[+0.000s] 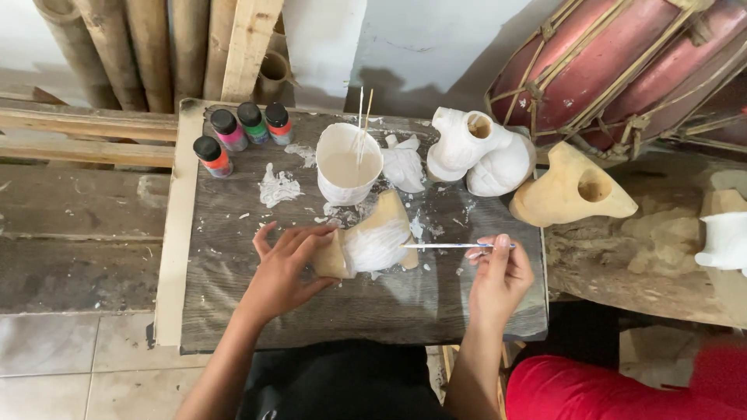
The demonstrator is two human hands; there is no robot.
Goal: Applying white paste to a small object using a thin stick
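In the head view, a half-painted wooden figure (372, 237) is gripped on the worktop (233, 257) by the left hand (282, 268); a thin brush (455, 246) is pinched in the right hand (498, 276) fingers, its tip touching the figure, below a white paint cup (348, 165).

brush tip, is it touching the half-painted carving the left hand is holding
Touching. The head view shows the brush tip meeting the white-painted side of the wooden carving, no gap visible, while the left hand steadies its bare end.

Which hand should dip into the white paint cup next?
Probably the right hand: it holds the thin paintbrush, while the left hand steadies the half-painted tan wooden carving just below the white paint cup.
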